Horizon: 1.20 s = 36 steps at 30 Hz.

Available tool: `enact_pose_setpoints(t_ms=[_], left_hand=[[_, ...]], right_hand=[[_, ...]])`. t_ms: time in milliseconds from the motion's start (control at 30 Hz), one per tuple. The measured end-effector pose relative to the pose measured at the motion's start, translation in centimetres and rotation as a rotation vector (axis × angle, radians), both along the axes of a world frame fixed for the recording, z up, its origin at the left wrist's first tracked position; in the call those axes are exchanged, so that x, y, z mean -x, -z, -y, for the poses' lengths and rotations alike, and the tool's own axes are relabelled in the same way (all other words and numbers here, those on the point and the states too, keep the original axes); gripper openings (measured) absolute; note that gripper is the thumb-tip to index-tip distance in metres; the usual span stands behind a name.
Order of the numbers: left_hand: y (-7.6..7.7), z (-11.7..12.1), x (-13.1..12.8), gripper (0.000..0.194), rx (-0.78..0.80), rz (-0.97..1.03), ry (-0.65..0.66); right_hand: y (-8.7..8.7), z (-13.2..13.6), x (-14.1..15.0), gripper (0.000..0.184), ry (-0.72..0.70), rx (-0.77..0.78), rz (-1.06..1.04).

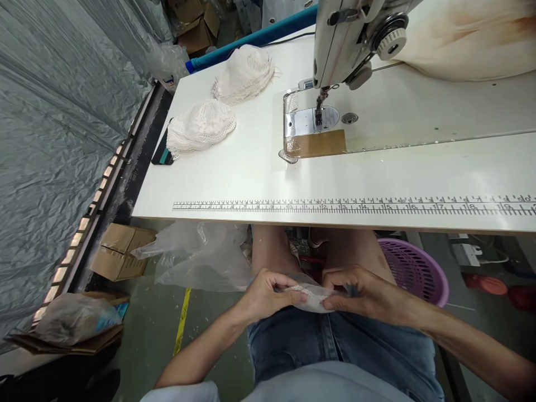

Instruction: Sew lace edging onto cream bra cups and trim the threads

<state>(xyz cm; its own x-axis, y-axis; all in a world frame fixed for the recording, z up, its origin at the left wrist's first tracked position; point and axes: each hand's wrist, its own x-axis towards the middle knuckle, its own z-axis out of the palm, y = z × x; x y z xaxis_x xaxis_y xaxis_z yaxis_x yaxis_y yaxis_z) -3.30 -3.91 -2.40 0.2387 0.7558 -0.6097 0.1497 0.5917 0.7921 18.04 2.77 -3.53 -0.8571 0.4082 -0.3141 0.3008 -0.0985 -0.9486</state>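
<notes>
Over my lap, both hands pinch a small piece of white lace-edged fabric. My left hand grips its left end between thumb and fingers. At its right end, my right hand holds it the same way. Part of the cloth is hidden behind the fingers. On the table's left side lie two piles of white lace pieces, a nearer pile and a farther pile. The sewing machine stands beyond my hands, its needle area bare of fabric.
A white sewing table with a printed ruler along its front edge stands before me. Below it are a purple basket at the right, clear plastic bags and a cardboard box at the left. Beige cloth lies at the back right.
</notes>
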Motion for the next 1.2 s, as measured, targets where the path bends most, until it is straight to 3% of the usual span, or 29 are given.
enact_pose_setpoints(t_ms=[300, 767, 1200], left_hand=[[-0.19, -0.33, 0.04, 0.032, 0.033, 0.023, 0.012], [-0.55, -0.74, -0.15, 0.034, 0.127, 0.066, -0.053], [-0.53, -0.70, 0.16, 0.038, 0.046, -0.022, 0.042]], right_hand=[[-0.51, -0.07, -0.51, 0.036, -0.030, -0.012, 0.048], [-0.18, 0.42, -0.24, 0.036, 0.042, -0.032, 0.030], [0.04, 0.83, -0.46, 0.040, 0.089, -0.010, 0.031]])
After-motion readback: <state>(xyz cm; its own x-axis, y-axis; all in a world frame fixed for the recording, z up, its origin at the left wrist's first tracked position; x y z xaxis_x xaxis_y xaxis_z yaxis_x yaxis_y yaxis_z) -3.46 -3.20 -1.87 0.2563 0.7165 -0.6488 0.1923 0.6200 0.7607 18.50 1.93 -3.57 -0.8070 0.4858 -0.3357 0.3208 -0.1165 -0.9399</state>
